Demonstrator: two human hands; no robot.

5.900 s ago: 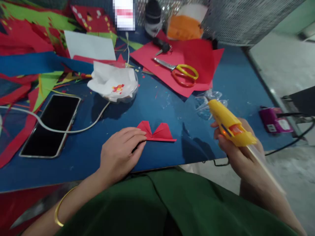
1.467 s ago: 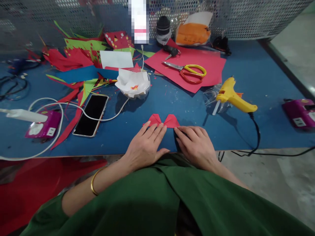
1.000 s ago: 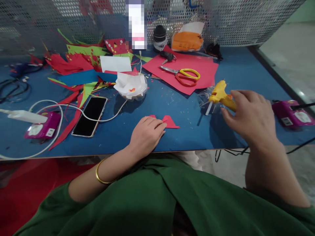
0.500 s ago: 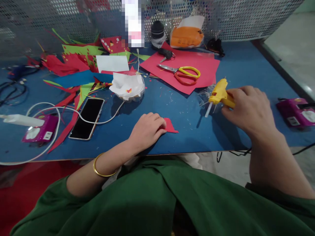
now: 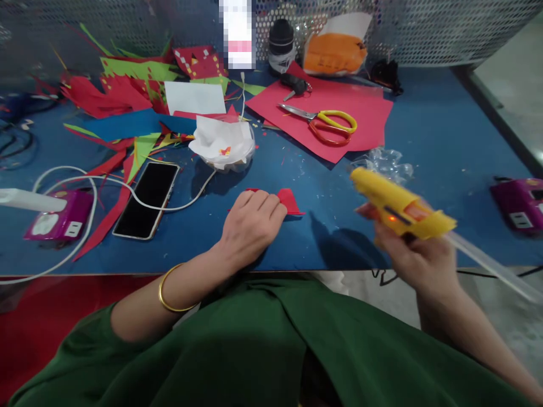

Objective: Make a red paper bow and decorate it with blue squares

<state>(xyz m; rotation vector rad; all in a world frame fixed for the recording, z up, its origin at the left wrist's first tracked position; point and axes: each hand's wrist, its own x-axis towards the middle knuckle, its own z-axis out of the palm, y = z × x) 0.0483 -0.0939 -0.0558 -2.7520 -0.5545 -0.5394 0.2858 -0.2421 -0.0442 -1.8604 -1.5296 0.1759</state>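
Observation:
My right hand [image 5: 413, 257] grips a yellow hot glue gun [image 5: 399, 206] by its handle, held up over the table's front edge. An orange light glows on its side, and a clear glue stick [image 5: 492, 265] juts from its back end. The gun's nose points left. My left hand [image 5: 254, 220], a gold bangle on its wrist, rests at the table's front with fingers curled over a small red paper piece [image 5: 289, 200]. Part of that paper shows on either side of the fingers; the fingertips and the middle of the paper are hidden.
Scissors [image 5: 335, 124] and a key [image 5: 296, 86] lie on red paper sheets [image 5: 369, 107]. Crumpled clear plastic [image 5: 388, 164] sits beyond the gun. To the left are a phone [image 5: 147, 200], white cable, purple power box [image 5: 63, 215], a paper-lined bowl [image 5: 224, 144] and coloured scraps [image 5: 110, 102].
My right hand has lifted the glue gun off the plastic and turned it, bringing it nearer. My left hand has shifted slightly and now covers the red paper from above.

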